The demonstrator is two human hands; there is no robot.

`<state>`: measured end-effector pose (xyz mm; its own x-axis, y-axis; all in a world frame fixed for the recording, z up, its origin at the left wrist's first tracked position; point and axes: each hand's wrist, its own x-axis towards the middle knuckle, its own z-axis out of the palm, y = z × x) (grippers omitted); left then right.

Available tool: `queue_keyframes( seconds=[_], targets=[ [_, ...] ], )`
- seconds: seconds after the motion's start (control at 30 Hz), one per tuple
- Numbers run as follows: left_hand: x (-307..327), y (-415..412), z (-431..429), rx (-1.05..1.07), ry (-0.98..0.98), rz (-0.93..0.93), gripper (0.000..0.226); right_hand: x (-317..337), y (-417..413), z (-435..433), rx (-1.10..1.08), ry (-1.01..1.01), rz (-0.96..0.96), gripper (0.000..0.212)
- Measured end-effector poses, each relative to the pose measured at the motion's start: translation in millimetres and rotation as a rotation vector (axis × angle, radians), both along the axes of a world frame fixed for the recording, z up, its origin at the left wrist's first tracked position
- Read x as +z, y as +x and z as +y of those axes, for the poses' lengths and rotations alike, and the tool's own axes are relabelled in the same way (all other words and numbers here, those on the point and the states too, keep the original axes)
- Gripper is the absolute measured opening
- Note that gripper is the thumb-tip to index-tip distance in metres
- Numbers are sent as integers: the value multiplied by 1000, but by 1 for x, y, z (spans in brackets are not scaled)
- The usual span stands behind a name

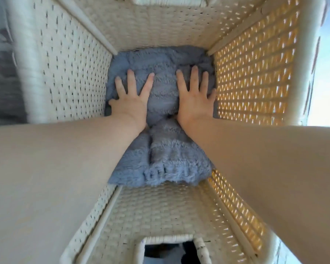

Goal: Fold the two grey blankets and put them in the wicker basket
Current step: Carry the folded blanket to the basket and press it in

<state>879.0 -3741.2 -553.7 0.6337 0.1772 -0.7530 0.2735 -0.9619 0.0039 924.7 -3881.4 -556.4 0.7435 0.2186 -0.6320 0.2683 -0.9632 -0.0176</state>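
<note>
blue-grey blanket (164, 88) — cream woven basket (74, 73)

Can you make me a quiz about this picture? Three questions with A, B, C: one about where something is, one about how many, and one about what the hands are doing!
1. Where is the fluffy blue-grey blanket?
A. On the floor
B. Down inside the white woven wicker basket
C. Draped over the rim

2. How many hands touch it?
A. None
B. One
C. Two

3. How do the fingers lie?
A. Spread flat, pressing down
B. Curled into fists
C. Pinching a corner

Answers:
1 B, basket walls rise all around the blanket.
2 C, the left hand and right hand both rest on it.
3 A, every finger is straight and spread.
</note>
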Motion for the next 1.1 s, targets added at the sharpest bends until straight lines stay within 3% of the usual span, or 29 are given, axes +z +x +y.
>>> queue_keyframes(
  seconds=[0.17, 0.3, 0.37, 0.43, 0.5, 0.6, 0.7, 0.83, 1.0, 1.1],
  targets=[
    [55, -26, -1, 68, -15, -44, 117, 57, -38, -13, -64, 7, -10, 88],
    [84, -48, 7, 76, -159, -76, 96, 90, -58, -36, -163, 137, 162, 75],
    [93, -53, 11, 59, -235, -10, 102, 101, -60, -45, -141, 186, 279, 90],
    [98, -54, 16, 32, -299, 135, 126, 109, -56, -52, -44, 160, 359, 117],
    [100, -54, 19, -57, -269, 248, 149, 108, -51, -54, 55, 82, 371, 140],
    [90, -59, 15, -153, -153, 244, 160, 93, -50, -48, 108, -25, 331, 150],
    [66, -62, 1, -143, -43, 226, 165, 62, -61, -36, 115, -114, 241, 143],
    [19, -67, -15, -91, 70, 217, 166, 13, -72, -28, 29, -106, 121, 118],
    [-34, -91, -37, -45, 155, 126, 139, -46, -97, -31, 9, -147, 26, 89],
    [-40, -100, -43, -21, 161, 104, 136, -52, -109, -35, 41, -121, -64, 72]
  ],
)
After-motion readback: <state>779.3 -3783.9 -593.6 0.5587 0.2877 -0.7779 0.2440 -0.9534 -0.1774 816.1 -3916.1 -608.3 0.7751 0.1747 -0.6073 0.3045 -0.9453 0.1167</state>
